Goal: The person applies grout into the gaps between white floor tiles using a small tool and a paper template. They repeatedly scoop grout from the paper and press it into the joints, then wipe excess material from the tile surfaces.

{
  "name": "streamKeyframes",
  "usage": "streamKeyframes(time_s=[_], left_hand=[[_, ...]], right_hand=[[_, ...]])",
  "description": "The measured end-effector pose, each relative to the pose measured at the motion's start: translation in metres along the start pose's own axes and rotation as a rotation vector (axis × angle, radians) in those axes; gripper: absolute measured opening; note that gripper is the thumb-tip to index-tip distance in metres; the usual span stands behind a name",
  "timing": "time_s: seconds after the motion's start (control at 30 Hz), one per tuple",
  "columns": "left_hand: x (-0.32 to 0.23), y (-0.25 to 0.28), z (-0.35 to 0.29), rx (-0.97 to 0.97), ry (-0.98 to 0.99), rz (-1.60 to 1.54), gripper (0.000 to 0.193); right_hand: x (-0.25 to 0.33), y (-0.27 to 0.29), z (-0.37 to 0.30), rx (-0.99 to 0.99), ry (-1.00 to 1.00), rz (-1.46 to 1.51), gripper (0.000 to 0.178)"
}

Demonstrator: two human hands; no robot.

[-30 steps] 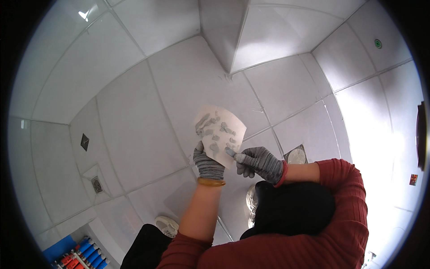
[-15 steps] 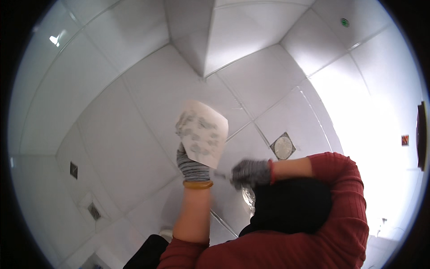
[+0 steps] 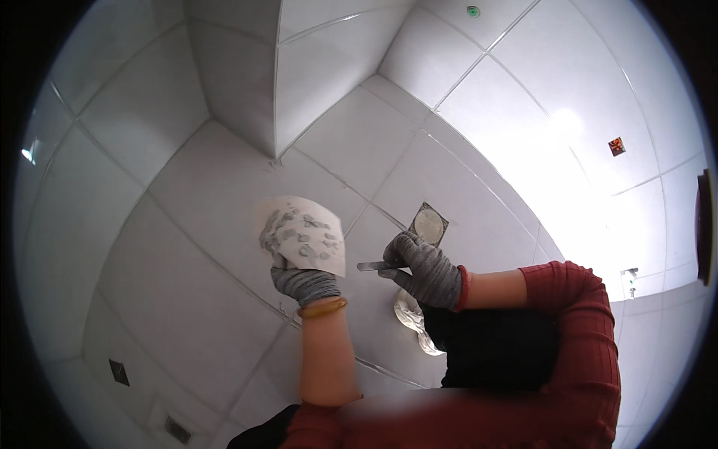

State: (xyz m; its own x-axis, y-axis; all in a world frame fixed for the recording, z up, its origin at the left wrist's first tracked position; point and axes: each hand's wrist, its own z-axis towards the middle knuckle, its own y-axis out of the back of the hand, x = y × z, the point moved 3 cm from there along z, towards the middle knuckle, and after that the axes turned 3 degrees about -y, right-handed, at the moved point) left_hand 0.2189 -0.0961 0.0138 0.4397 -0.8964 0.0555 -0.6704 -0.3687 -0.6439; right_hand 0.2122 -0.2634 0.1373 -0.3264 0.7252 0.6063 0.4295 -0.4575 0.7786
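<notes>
My left hand [image 3: 303,284], in a grey striped knitted glove with a yellow bangle at the wrist, is closed on the near left edge of a pale, slightly curved sheet [image 3: 327,258]. Several blobs of grey paste [image 3: 305,238] dot the sheet's upper face. To its right, my right hand [image 3: 430,273], in a grey glove with a red cuff, pinches a narrow flat metal scraper [image 3: 372,266]. The blade points left toward the sheet, with a small gap between them. Whether paste is on the blade cannot be made out.
Beyond my right hand a square floor drain [image 3: 428,224] with a round pale cover is set in the grey tiled floor [image 3: 209,277]. A tiled corner [image 3: 277,112] juts out ahead. Crumpled clear plastic [image 3: 410,314] lies by my knee. Bright tiled wall [image 3: 538,97] stands right.
The view has swung right. The scraper has come up from below the sheet to beside its lower right edge, and the right hand has risen with it. Both hands keep their hold.
</notes>
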Motion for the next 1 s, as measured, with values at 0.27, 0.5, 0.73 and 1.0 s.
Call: streamKeyframes(time_s=[0.27, 0.5, 0.73, 1.0], left_hand=[[0.015, 0.009, 0.005, 0.025, 0.079, 0.027, 0.044], [-0.016, 0.000, 0.016, 0.151, 0.133, -0.134, 0.045], [-0.058, -0.031, 0.008, 0.161, 0.001, -0.136, 0.052], [-0.103, -0.042, 0.033, 0.289, -0.165, -0.143, 0.050]], right_hand=[[-0.001, -0.040, 0.000, 0.049, -0.154, 0.014, 0.021], [-0.048, -0.049, -0.012, 0.386, -0.124, -0.200, 0.025], [-0.118, 0.008, 0.031, 0.643, -0.221, -0.341, 0.033], [-0.188, 0.072, 0.055, 0.575, -0.475, -0.385, 0.044]])
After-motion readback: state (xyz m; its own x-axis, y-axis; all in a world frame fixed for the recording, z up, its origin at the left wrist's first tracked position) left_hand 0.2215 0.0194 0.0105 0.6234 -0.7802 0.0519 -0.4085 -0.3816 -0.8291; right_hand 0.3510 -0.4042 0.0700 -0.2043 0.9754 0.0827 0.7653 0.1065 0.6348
